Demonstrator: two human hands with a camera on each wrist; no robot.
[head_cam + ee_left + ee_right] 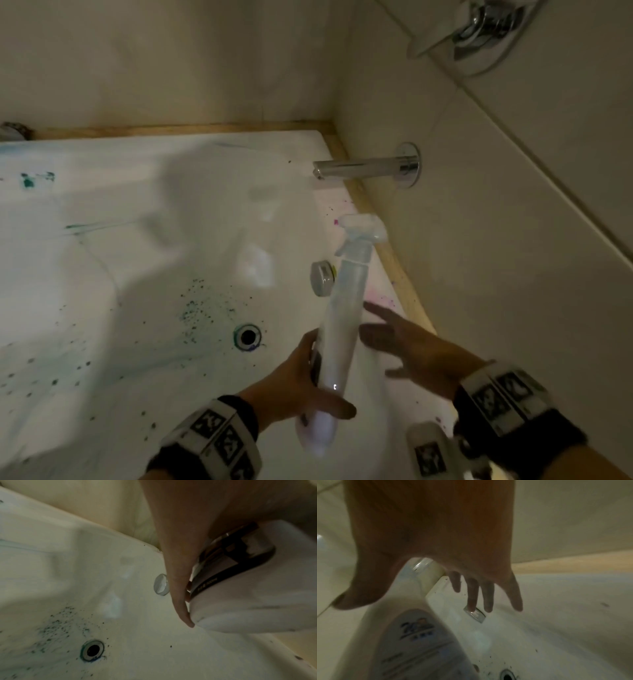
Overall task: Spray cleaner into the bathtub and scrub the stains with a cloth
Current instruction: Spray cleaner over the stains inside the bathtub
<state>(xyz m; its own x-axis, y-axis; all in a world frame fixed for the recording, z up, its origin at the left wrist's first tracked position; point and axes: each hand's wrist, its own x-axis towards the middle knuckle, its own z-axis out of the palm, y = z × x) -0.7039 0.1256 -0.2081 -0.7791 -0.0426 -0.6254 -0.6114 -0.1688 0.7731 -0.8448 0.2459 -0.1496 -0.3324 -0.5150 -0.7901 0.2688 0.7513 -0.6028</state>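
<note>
A tall white spray bottle [342, 325] points nozzle-up over the right end of the white bathtub [120, 274]. My left hand [305, 373] grips its lower body, thumb across the front; the left wrist view shows the fingers [178, 574] wrapped round the labelled bottle [248, 595]. My right hand [400, 339] hovers just right of the bottle with straight, spread fingers and holds nothing. The right wrist view has those fingers [488, 596] above the tub and the bottle [412, 642] below the palm. Green specks [195, 308] dot the tub floor. No cloth is in view.
A drain [247, 336] with a green-stained ring sits left of the bottle. A chrome overflow knob [322, 277] is on the end wall, with a chrome spout [359, 168] above it. Pink stains [380, 298] mark the right rim. A mixer handle [479, 31] juts from the tiled wall.
</note>
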